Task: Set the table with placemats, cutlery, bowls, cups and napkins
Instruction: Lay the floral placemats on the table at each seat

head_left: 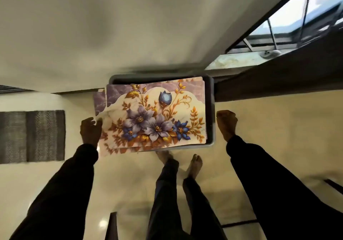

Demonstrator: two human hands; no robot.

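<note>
Placemats: floral print, several stacked and slightly fanned, lying in grey tray, left ends overhanging its rim. Tray held above glossy floor, over bare feet. Left grip curled round overhanging left edge of the stack. Right grip clenched at tray's right rim, fingers pressed together in a fist. Dark sleeves on both arms. Dark woven mat on floor, well apart to the left.
</note>
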